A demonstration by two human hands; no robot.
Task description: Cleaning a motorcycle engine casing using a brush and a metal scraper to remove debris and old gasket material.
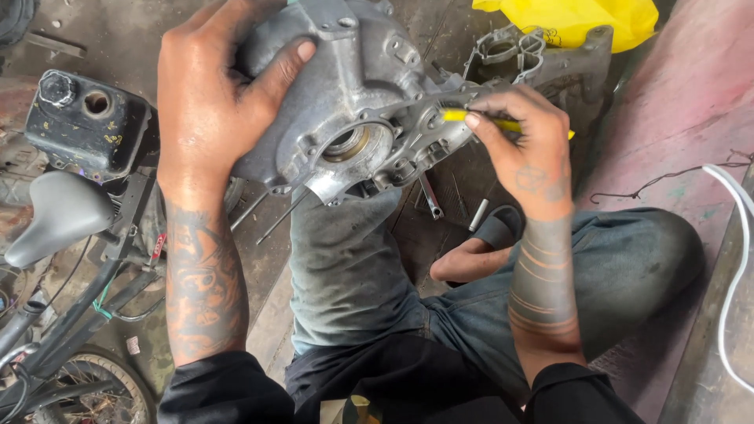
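The left hand [208, 102] grips a grey metal engine casing [349, 102] from its upper left side, the thumb pressed flat across the casting's face and the other fingers wrapped behind it, out of sight. The casing hangs tilted between the two hands, above the person's knee, with its round bearing bore [349, 145] facing the camera just right of the left thumb and two thin studs [271, 216] jutting down from its lower edge, below the left wrist.

The right hand [530, 149] is closed in a pinch on a slim yellow-handled tool [487, 119], forefinger and thumb clamped near its front end, whose tip lies against the casing's right flange. The tool's rear end shows just past the knuckles.

Beyond the right hand, a second grey casing half [542, 51] rests on the floor, and further off a yellow plastic bag [573, 17]. Below the right wrist lie a spanner [430, 196] and a small metal sleeve [477, 213] on the ground, near the person's bare foot [471, 261]. The person sits in jeans [620, 259] with legs folded.

Left of the left forearm stand a black battery-like box [82, 122], a grey bicycle saddle [59, 212] and part of a spoked wheel [94, 385]. Far right of the right arm, a white cable [740, 235] curves along the edge
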